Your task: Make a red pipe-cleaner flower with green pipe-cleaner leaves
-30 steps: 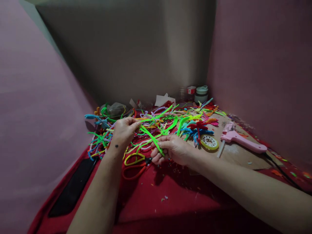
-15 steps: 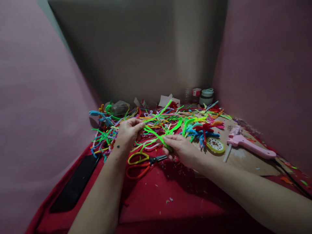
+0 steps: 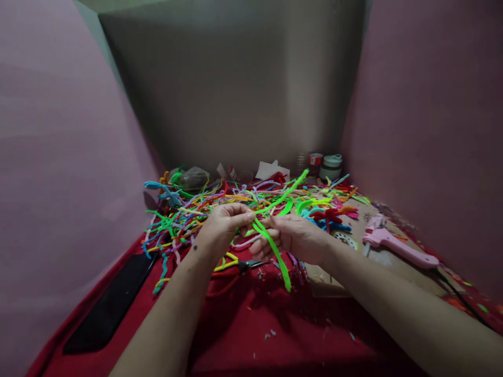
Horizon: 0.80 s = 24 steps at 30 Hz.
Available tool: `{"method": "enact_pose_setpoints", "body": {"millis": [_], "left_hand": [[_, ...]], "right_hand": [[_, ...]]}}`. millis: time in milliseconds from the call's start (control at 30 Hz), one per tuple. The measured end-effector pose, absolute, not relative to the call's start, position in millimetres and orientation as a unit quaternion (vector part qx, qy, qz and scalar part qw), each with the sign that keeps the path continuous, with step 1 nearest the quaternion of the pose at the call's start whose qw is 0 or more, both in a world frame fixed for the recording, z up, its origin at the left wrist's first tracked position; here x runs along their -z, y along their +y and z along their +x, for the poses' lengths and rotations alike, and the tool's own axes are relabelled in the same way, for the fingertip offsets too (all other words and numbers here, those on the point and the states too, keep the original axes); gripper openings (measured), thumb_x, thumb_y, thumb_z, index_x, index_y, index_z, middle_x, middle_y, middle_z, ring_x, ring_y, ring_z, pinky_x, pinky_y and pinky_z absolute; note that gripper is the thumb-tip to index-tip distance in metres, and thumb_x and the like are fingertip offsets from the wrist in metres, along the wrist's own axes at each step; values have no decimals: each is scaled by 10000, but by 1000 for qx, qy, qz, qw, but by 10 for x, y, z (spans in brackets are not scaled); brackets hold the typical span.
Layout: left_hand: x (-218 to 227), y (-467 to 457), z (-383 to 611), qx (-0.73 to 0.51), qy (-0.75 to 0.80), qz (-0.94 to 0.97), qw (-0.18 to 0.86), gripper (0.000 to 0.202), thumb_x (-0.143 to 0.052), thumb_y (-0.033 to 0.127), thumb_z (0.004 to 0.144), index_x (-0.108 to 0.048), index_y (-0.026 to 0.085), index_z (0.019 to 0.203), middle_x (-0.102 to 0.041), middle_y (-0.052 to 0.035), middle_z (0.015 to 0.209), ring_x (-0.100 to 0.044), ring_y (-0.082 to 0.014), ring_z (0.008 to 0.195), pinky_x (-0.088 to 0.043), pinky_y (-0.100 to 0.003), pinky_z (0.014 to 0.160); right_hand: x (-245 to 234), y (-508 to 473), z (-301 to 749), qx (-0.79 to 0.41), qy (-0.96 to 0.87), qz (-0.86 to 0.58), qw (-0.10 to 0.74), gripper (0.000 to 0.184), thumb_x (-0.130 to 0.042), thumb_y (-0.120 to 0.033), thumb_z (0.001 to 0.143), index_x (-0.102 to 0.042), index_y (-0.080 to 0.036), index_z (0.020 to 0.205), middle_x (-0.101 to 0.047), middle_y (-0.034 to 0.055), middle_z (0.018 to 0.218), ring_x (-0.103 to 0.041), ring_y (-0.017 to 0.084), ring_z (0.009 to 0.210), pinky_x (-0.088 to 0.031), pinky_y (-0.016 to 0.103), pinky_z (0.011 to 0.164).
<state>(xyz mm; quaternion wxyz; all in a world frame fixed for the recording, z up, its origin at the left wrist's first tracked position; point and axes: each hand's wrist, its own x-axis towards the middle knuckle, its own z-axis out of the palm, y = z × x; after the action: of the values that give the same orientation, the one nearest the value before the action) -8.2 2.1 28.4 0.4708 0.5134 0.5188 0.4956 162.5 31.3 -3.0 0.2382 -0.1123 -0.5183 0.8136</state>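
Note:
Bright green pipe cleaners (image 3: 278, 255) cross between my hands, with one length sticking up to the right and doubled strands hanging down towards me. Thumb and forefinger of my left hand (image 3: 223, 225) pinch them at the crossing. Close beside it, my right hand (image 3: 304, 238) has its fingers curled and its fingertips at the same strands; the hanging strands pass in front of its lower fingers. Under the hands lie scissors (image 3: 226, 264) with yellow and red handles, partly covered by my left hand. Behind is a tangled heap of many-coloured pipe cleaners (image 3: 167, 222).
A pink glue gun (image 3: 396, 243) with a cord rests on cardboard (image 3: 367, 272) at the right, near a tape roll (image 3: 346, 239). A black phone-like slab (image 3: 112, 303) lies at the left. A lidded jar (image 3: 330, 167) stands at the back. Pink sheets flank both sides.
My hands have come together. The green strands that ran between them now hang down in front of my right fingers, and the other length leans further right. The view has shifted slightly.

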Motion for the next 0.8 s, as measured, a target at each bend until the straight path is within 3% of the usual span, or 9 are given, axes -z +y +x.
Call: {"method": "enact_pose_setpoints", "body": {"millis": [167,267,400,600,800], "left_hand": [[-212,-19,150,-489,546,549,401,192,-652,279,648,-532,142,588,-455,59,443,-355,-42,365,-245,-169,356],[-183,-13,194,-482,569,552,373,181,-630,284,662,-540,144,592,-446,64,440,-345,-44,364,-249,-174,360],[-222,-25,124,-436,558,582,400,237,-574,333,721,-546,137,591,-480,39,472,-401,-62,396,-308,-189,390],[-329,-69,10,-421,525,571,471,233,-606,278,694,-583,127,869,-593,-10,678,-526,-105,522,-405,-216,451],[-313,-75,49,-398,536,614,421,188,-646,282,695,-559,143,786,-533,38,596,-473,-66,496,-377,-183,457]], "right_hand": [[75,289,1571,-796,-491,-207,287,166,-584,-262,753,-556,-109,813,-642,48,631,-591,117,481,-461,227,470],[92,242,1533,-753,-499,-278,326,123,-559,-228,756,-518,-135,688,-530,-27,510,-423,46,353,-282,156,343],[93,218,1523,-682,-552,-298,376,250,-533,-279,787,-437,-162,588,-313,-93,431,-203,19,337,-139,176,337],[79,254,1540,-647,-575,-312,391,231,-534,-317,778,-446,-171,622,-245,-104,433,-170,27,351,-130,181,338],[60,227,1550,-661,-538,-305,425,220,-558,-328,761,-457,-179,636,-253,-115,412,-156,28,328,-136,178,316]]}}
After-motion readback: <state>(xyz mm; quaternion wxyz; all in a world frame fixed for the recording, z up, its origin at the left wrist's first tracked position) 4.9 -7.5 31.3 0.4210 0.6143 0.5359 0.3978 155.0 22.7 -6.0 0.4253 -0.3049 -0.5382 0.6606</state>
